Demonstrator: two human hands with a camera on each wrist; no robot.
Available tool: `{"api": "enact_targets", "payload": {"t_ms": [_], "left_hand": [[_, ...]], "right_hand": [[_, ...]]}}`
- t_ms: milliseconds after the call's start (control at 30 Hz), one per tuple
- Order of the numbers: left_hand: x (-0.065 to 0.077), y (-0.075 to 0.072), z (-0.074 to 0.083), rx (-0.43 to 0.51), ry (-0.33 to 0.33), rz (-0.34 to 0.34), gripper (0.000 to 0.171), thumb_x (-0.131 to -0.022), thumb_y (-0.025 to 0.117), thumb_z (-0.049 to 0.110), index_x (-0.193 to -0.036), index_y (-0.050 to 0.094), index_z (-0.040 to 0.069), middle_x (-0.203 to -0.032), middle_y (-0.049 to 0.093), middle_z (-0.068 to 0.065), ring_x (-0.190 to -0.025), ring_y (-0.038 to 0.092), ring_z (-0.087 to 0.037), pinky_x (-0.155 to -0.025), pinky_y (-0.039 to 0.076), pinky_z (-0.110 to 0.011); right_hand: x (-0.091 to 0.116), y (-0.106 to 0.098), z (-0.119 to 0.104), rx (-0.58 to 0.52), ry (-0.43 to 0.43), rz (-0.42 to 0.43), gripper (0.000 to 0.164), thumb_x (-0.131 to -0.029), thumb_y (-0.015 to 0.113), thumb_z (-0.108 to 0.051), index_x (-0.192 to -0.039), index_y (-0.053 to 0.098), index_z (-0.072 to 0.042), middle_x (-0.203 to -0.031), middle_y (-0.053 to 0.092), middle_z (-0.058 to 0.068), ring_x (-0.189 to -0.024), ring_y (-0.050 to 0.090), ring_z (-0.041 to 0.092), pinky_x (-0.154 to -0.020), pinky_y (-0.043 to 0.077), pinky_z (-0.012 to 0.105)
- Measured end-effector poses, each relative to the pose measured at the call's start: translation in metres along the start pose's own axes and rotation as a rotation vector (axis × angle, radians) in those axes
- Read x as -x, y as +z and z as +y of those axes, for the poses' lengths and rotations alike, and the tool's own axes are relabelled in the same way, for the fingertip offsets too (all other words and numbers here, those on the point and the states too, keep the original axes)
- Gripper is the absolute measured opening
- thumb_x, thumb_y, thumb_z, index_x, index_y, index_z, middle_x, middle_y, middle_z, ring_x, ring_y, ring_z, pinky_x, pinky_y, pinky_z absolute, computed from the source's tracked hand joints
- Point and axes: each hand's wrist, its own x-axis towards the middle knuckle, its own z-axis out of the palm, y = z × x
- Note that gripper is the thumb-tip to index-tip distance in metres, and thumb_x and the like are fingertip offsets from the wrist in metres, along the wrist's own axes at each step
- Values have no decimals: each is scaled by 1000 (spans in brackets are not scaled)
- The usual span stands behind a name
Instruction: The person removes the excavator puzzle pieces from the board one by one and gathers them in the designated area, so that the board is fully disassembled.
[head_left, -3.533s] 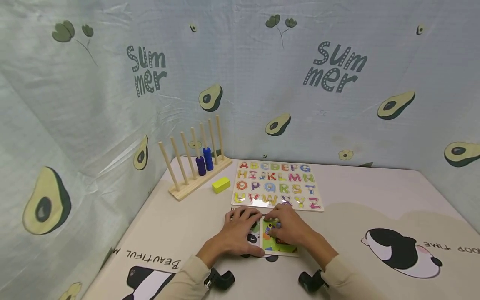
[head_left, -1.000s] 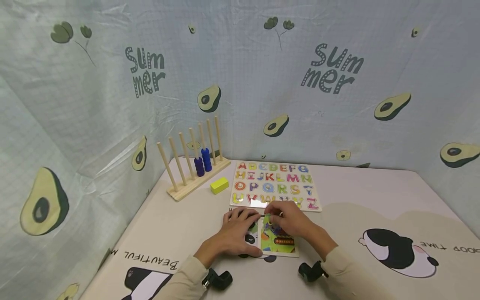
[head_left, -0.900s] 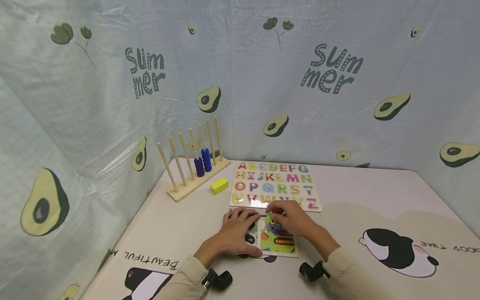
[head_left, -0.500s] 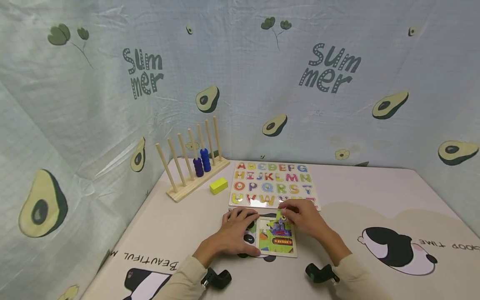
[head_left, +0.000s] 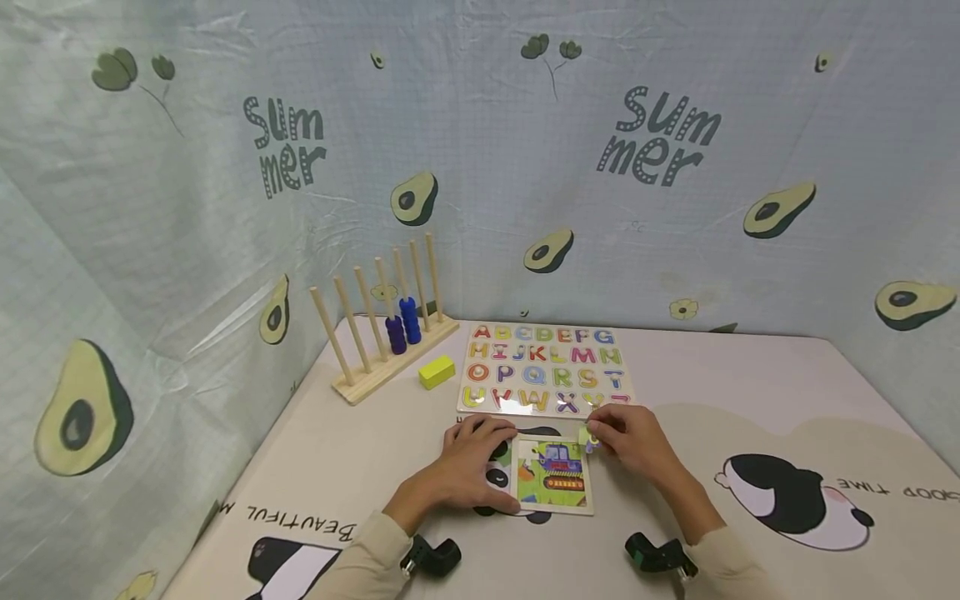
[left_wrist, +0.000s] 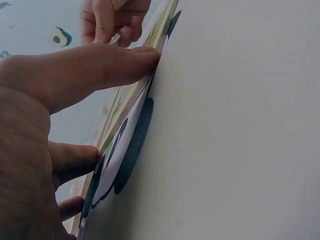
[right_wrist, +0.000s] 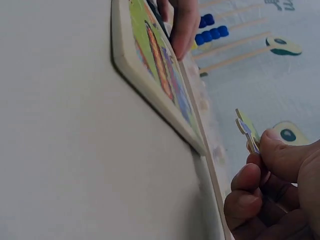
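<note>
A small framed jigsaw puzzle with a digger picture lies flat on the table; a pale patch shows at its upper left. My left hand holds the frame's left side, thumb at the near corner and index finger at the far one. In the left wrist view the thumb lies along the frame's edge. Off the puzzle's far right corner, my right hand pinches a green-and-purple puzzle piece between thumb and finger. The right wrist view shows this piece held up, clear of the frame.
Behind the puzzle lies an alphabet board with coloured letters. A wooden peg stand with blue and purple beads is at the back left, near a yellow block. A printed cloth wall closes off the back.
The right hand has lifted the piece from the puzzle and carried it right, past the frame's far right corner. More of the digger picture shows. The left hand has stayed on the frame.
</note>
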Motion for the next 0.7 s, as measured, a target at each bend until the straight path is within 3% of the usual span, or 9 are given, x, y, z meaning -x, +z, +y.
{"api": "enact_targets", "payload": {"t_ms": [267, 533, 700], "left_hand": [[2, 1, -3, -13, -18, 5, 95, -68, 81, 60, -149, 50, 19, -154, 42, 4, -146, 22, -29, -115, 19, -59], [1, 2, -3, 3, -2, 8, 95, -69, 81, 61, -148, 51, 19, -154, 42, 4, -146, 23, -29, -114, 19, -59], [-1, 2, -1, 8, 9, 14, 95, -69, 81, 61, -148, 51, 18, -154, 42, 4, -146, 23, -29, -114, 20, -59]], "right_hand": [[4, 0, 13, 27, 33, 6, 9, -97, 67, -10, -98, 74, -4, -80, 64, 2, -68, 55, 16, -57, 46, 25], [6, -5, 21, 48, 43, 16, 8, -97, 68, -10, -95, 74, -5, -76, 61, 3, -54, 52, 14, -51, 42, 25], [3, -7, 23, 85, 33, 34, 6, -95, 70, -9, -92, 72, -4, -76, 63, 2, -62, 53, 14, -53, 44, 25]]}}
